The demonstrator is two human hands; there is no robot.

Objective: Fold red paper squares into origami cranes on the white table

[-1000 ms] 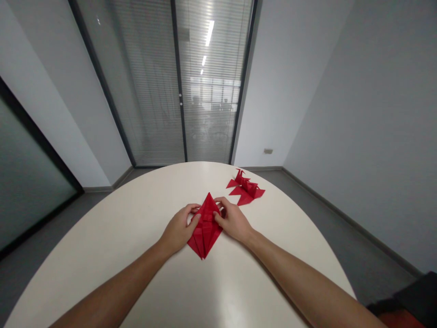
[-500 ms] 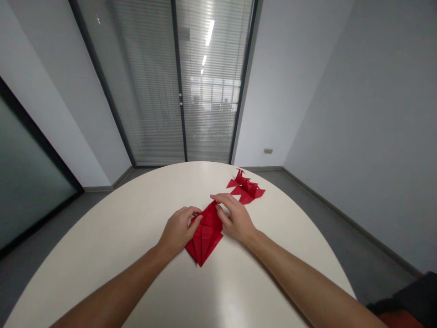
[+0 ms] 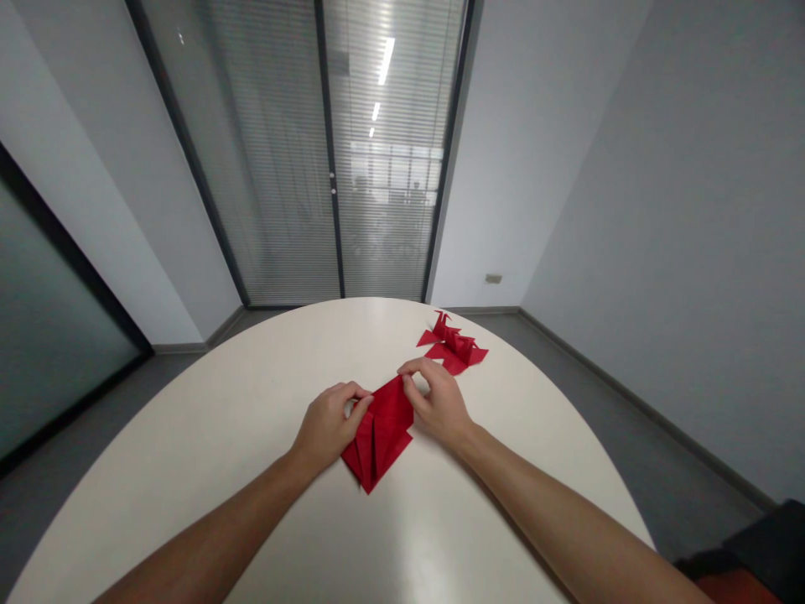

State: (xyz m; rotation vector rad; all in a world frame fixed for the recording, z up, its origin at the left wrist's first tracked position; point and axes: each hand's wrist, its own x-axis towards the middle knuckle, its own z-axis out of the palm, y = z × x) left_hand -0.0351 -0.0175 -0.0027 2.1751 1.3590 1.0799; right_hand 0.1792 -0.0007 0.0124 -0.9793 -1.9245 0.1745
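Observation:
A red sheet of folded origami paper (image 3: 386, 428) lies on the white table between my hands, with one point toward me and pleats running up its left half. My left hand (image 3: 330, 419) pinches its upper left edge between thumb and fingers. At the upper right corner, my right hand (image 3: 437, 400) grips the paper between thumb and index finger. Just beyond my right hand stand red folded paper cranes (image 3: 462, 351), close together with wings spread; their exact number is hard to make out.
The round white table (image 3: 251, 403) fills the lower view, its far rim near a glass partition with blinds (image 3: 283, 210). A grey wall (image 3: 692, 210) rises to the right. Something dark and red (image 3: 748, 549), perhaps a chair, shows at the lower right corner.
My right thumb and index finger have closed on the paper's upper right corner. The top layer looks pulled slightly to the right, and the central pleat has opened a little. My left hand stays put.

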